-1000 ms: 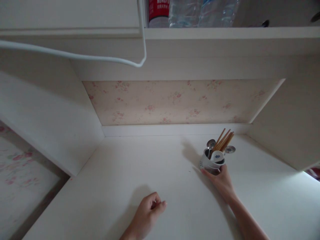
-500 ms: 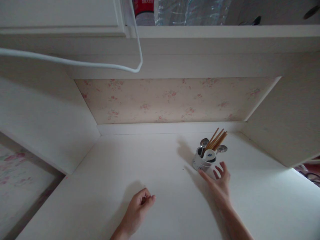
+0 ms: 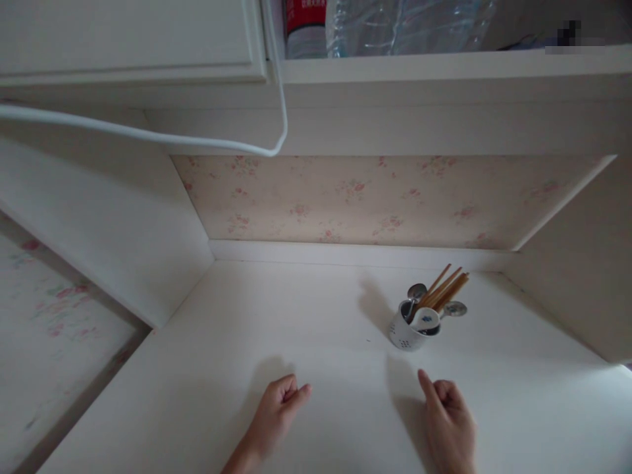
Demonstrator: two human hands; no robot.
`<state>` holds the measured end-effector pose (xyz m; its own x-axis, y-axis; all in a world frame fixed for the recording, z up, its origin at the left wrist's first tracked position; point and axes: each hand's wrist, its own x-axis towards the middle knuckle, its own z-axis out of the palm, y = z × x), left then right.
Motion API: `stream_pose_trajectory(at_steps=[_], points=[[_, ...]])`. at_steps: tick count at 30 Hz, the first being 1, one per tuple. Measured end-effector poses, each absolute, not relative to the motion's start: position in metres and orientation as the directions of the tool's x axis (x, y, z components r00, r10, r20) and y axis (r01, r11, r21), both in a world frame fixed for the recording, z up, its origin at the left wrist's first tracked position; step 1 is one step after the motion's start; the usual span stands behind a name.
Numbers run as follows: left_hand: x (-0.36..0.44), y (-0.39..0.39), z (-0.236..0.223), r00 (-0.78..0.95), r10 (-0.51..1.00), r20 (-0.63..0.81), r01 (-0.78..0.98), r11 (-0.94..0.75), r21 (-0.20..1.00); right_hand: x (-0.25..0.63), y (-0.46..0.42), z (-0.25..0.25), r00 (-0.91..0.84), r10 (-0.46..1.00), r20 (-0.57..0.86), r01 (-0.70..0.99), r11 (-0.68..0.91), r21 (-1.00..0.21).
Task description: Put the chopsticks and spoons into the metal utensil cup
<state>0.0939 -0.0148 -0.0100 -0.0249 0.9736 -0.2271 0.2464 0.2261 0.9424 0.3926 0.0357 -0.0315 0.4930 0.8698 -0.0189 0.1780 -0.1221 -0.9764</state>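
A white utensil holder (image 3: pixel 405 337) with small holes in its side stands upright on the white surface, right of centre. Wooden chopsticks (image 3: pixel 444 289) lean out of it to the right. It also holds a white ceramic spoon (image 3: pixel 425 320) with a blue mark and two metal spoons, one at the left (image 3: pixel 417 291) and one at the right (image 3: pixel 455 309). My right hand (image 3: pixel 450 421) is just in front of the holder, apart from it, fingers curled in and thumb pointing up. Further left, my left hand (image 3: pixel 277 411) is closed in a loose fist above the surface, with nothing visible in it.
Pinkish floral wallpaper (image 3: pixel 316 201) covers the back wall between white side panels. Overhead, a shelf edge (image 3: pixel 419 69) carries a red-labelled bottle (image 3: pixel 306 29) and clear plastic packaging (image 3: pixel 405 26). A white cable (image 3: pixel 197 140) hangs down at the upper left.
My right hand has drawn back from the utensil holder towards me, and its spread fingers have curled in. My left hand stays almost as it was. The view has shifted slightly.
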Motion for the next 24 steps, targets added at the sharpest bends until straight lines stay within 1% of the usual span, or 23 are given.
stream_pose_trajectory(at_steps=[5,11,18,24], points=[[0.100,-0.015,-0.008,-0.064,0.971,-0.229,0.273,0.238,0.932,0.388,0.028,-0.024,0.454,0.889,-0.064,0.199,-0.172,-0.965],[0.104,-0.013,-0.004,-0.088,0.966,-0.244,0.248,0.258,0.934,0.390,0.027,-0.029,0.426,0.900,-0.095,0.226,-0.207,-0.952],[0.100,-0.012,-0.003,-0.056,0.965,-0.254,0.213,0.261,0.942,0.387,0.021,-0.029,0.416,0.907,-0.064,0.261,-0.186,-0.947],[0.091,-0.013,0.000,0.032,0.964,-0.263,0.213,0.250,0.944,0.368,0.006,-0.023,0.410,0.911,0.039,0.438,-0.159,-0.885]])
